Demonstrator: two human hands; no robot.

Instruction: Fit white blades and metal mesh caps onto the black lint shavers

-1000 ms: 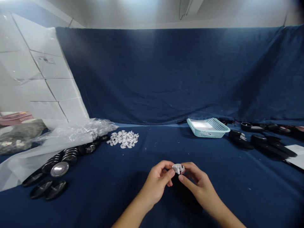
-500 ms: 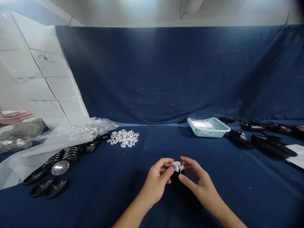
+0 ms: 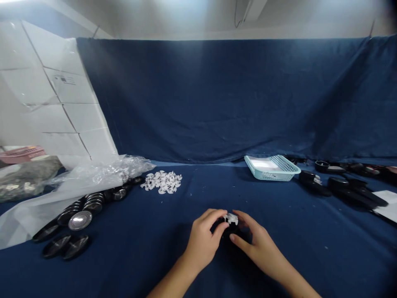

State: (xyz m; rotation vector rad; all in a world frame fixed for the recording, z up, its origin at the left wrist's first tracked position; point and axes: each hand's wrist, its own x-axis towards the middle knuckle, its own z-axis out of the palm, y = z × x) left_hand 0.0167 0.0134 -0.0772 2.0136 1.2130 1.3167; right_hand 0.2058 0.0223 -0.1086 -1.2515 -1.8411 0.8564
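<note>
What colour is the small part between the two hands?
The small part is white, seen best in the head view.

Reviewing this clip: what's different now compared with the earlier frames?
The small white piece at the fingertips appears turned, showing another side. The left hand has shifted slightly left, and the right hand has moved its thumb left and nearer the wearer. No clear release or new grasp shows. The pile of white pieces, the light-blue basket and the black dishes stayed put.

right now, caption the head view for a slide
Left hand pinching a white part, right hand close beside it, basket beyond.
</note>
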